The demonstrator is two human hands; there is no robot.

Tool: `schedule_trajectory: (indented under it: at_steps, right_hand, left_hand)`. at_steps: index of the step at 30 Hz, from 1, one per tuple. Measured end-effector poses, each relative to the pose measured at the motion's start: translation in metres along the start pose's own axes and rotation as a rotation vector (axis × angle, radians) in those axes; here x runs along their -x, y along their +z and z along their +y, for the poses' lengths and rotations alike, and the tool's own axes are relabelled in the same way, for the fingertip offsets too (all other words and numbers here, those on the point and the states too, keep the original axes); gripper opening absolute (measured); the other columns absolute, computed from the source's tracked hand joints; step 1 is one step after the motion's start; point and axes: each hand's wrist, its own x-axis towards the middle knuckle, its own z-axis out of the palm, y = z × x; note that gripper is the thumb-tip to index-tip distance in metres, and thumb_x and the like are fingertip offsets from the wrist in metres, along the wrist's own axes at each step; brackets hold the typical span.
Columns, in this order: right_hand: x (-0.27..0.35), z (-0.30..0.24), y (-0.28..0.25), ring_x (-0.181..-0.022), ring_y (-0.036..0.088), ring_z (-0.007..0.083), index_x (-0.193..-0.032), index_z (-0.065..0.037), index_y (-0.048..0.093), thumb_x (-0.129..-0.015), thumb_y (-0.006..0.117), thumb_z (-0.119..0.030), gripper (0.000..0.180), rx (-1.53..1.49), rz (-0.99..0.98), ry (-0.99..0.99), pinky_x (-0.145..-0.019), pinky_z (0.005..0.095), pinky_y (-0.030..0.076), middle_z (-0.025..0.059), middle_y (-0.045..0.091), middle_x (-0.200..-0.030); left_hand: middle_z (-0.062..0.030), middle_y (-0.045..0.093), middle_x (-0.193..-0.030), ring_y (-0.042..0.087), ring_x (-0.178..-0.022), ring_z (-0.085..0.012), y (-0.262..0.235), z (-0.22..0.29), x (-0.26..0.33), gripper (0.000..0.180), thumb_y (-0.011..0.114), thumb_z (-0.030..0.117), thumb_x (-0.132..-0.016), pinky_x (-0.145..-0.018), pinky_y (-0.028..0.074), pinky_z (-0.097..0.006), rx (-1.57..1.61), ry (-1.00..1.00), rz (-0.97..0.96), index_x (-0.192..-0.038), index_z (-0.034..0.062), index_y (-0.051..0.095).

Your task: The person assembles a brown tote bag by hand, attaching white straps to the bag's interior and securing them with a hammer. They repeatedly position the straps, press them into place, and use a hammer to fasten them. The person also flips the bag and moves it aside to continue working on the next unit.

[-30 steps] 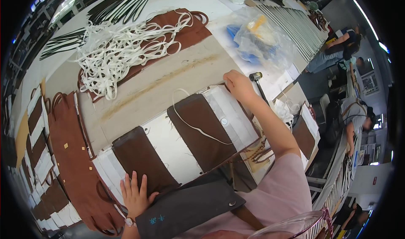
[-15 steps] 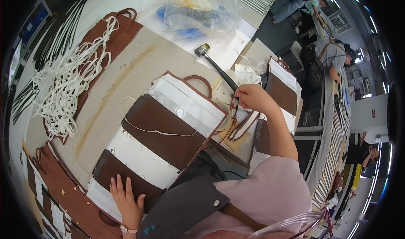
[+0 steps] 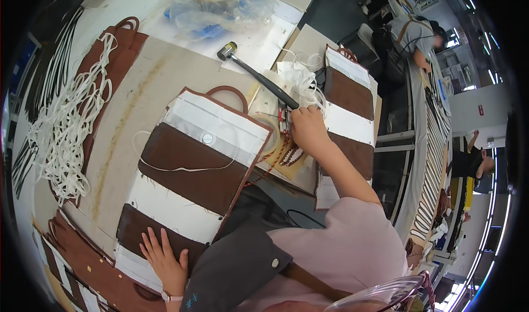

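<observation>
Bag panel [image 3: 184, 188] is slanting lengthwise up-right, handle [image 3: 226, 87] leading
Left hand [image 3: 165, 262] is splaying on it; right hand [image 3: 308, 127] is curling by hammer [image 3: 267, 84], grip unclear

From my end, I can't tell whether the right hand [image 3: 309, 129] grips the hammer [image 3: 264, 81] or only touches it, because the fingers cover the handle's end. The red tool [image 3: 283, 120] just beside is too small for me to name. Toward the table's [image 3: 171, 69] near edge, the panel [image 3: 187, 181] hides part of the tape roll [image 3: 274, 139]; the left hand [image 3: 167, 267] and the apron [image 3: 237, 265] cover some of the panel's lower end. Near the far edge, I lose the plastic bag's [image 3: 220, 6] top to the frame. Beyond the right edge, a co-worker [image 3: 410, 36] looks blurred to me.
</observation>
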Motion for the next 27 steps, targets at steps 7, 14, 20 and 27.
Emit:
schedule_trajectory:
  at_steps: [7,14,20,27]
  right_hand:
    - [0.010,0.010,-0.060,-0.080,0.067,0.0398,-0.086,0.002,0.058,-0.085,0.056,-0.013,0.014,-0.213,-0.077,0.277,-0.072,0.0472,0.052,0.0209,0.067,-0.079]
    - [0.035,0.024,-0.136,-0.066,0.053,0.0146,-0.108,-0.002,0.067,-0.093,0.062,-0.018,0.023,-0.736,-0.189,0.434,-0.061,0.0284,0.041,0.0040,0.058,-0.072]
    - [0.055,0.025,-0.167,-0.053,0.032,-0.0001,-0.128,0.001,0.059,-0.101,0.054,-0.012,0.030,-1.281,0.480,0.515,-0.048,0.0170,0.022,-0.0065,0.047,-0.070]
    - [0.060,0.007,-0.130,-0.057,0.052,0.0107,-0.121,-0.002,0.048,-0.100,0.048,-0.007,0.022,-1.640,0.223,0.445,-0.051,0.0221,0.040,0.0058,0.060,-0.082]
  left_hand:
    - [-0.0247,0.026,-0.159,0.020,-0.147,-0.0466,0.002,0.000,-0.001,0.074,0.059,0.043,-0.090,-0.119,0.014,-0.060,0.013,-0.003,0.017,-0.150,0.0038,0.039]
    - [-0.0242,0.026,-0.159,0.019,-0.148,-0.0459,0.003,0.000,0.001,0.075,0.061,0.040,-0.089,-0.119,0.014,-0.059,0.007,-0.007,0.036,-0.150,0.0041,0.039]
    - [-0.0236,0.026,-0.160,0.019,-0.148,-0.0456,0.003,0.001,0.000,0.074,0.061,0.039,-0.089,-0.119,0.014,-0.059,0.019,0.008,0.034,-0.150,0.0043,0.039]
    - [-0.0230,0.026,-0.160,0.020,-0.148,-0.0450,0.004,0.001,0.000,0.073,0.061,0.040,-0.090,-0.119,0.014,-0.059,0.028,0.021,0.060,-0.151,0.0051,0.039]
